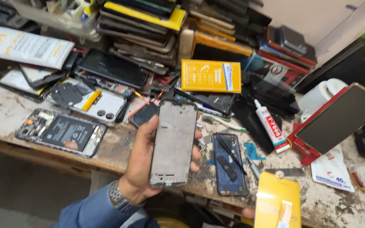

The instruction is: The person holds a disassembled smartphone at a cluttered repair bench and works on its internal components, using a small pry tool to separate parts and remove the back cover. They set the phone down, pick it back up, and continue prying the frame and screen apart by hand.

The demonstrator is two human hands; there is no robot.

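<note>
Left hand (142,162) is seen closed around a grey phone frame (173,143), thumb along one edge and fingertips curled over the other, the frame held upright above the front edge of a stained, cluttered workbench (5,109). Right hand (247,212) is barely shown at the bottom edge, just beside a yellow packet (277,200), and its grip cannot be told. An opened phone (62,132) is laid to the left, a dark blue back cover (230,164) and a glue tube (271,126) to the right.

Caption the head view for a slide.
Left hand holds a bare grey metal phone frame above a cluttered, paint-worn repair bench.
</note>
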